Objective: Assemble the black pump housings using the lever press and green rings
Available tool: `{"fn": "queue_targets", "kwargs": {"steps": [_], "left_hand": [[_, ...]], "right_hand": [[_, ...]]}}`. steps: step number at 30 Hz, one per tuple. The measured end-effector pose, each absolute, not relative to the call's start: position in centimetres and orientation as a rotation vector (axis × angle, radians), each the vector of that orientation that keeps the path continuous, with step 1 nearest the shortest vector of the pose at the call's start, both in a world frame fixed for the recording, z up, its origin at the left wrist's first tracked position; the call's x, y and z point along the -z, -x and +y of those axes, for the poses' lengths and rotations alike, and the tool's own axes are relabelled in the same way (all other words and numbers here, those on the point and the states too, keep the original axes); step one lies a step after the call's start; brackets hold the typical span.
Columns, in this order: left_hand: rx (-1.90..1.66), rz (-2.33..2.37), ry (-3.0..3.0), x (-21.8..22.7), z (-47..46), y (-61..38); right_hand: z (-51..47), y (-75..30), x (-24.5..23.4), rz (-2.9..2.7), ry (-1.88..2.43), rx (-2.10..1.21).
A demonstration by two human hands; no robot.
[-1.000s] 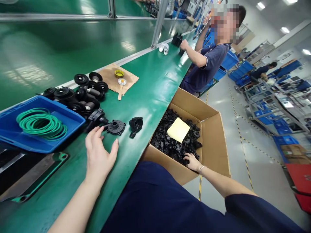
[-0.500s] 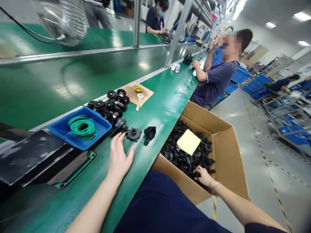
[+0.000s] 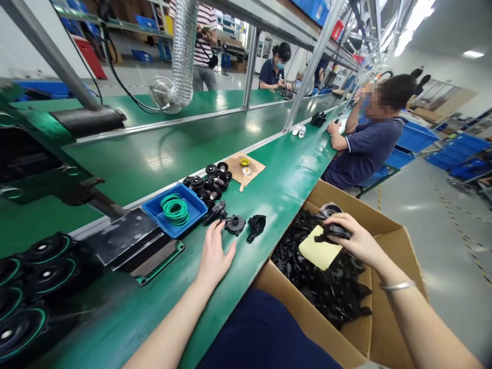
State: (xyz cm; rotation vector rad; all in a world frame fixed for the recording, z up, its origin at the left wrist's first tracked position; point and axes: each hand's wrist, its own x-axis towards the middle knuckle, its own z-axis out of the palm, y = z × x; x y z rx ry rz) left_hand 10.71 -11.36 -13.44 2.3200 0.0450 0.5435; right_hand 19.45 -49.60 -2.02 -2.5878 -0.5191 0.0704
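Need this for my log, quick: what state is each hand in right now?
Left hand: open, beside the round black disc.
Right hand: closed, holding a black part.

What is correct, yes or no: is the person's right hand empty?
No, the right hand holds at least one rounded black part over the open brown cardboard box.

Green bench (image 3: pixel 286 177) bearing blue tray (image 3: pixel 197 208), black spools (image 3: pixel 211 183), flanged cover (image 3: pixel 235 225), brown sheet (image 3: pixel 257 169)

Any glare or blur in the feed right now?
Head view: pale reflections streak the green bench; the ceiling lights blow out at upper right. Head view: black parts in the carton look dark and smeared; the left hand is clearer.
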Motion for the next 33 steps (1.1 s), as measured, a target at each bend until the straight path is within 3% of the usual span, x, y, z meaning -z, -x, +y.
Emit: {"fn": "queue_targets", "kwargs": {"steps": [5,10,15,20,27,33], "left_hand": [[-0.447,0.059,-2.384,12.9,-11.7,-9.7],[-0.27,0.073,-2.45,9.5,-10.5,-4.2],[-0.588,0.477,-2.572,5.8,-6.4,4.2],[-0.87,1.06,-2.742,4.9,-0.9,10.2],[-0.342,0.955,-3.087,4.0,4.9,7.9],[-0.371,0.882,-3.073,4.5,5.1,8.2]], "right_hand": [[-37.8,-26.2,3.7,-0.986,2.394,-0.009],[-32.0,-29.5,7.0,-1.291,2.207,-0.078],[-32.1,-30.2,4.7,-1.27,2.156,0.173],[-29.3,-25.3,3.9,-1.437,2.053,0.361],[-22.2,-13.6,10.5,-1.899,1.999,0.473],[-23.0,-13.3,11.0,-1.842,1.999,0.302]]}}
